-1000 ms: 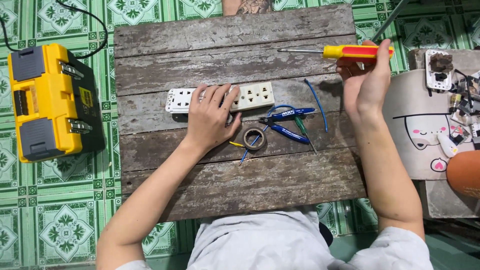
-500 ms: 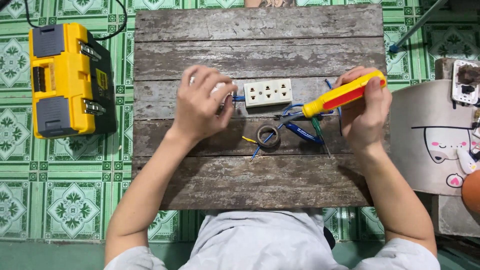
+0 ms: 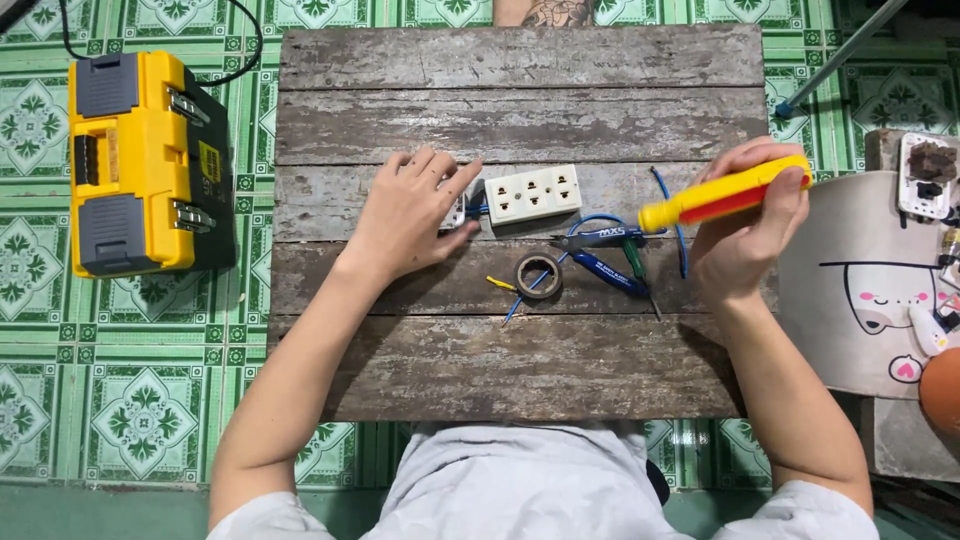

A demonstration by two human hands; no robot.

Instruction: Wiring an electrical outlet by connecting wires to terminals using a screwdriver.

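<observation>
The yellow screwdriver has swung level in the gripping right hand. The left hand, fingers spread, rests just left of the white socket strip.

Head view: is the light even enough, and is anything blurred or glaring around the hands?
Head view: light is even and soft, with no glare on the wooden board; both the left hand and the right hand holding the screwdriver are sharp; the socket shows clearly.
</observation>
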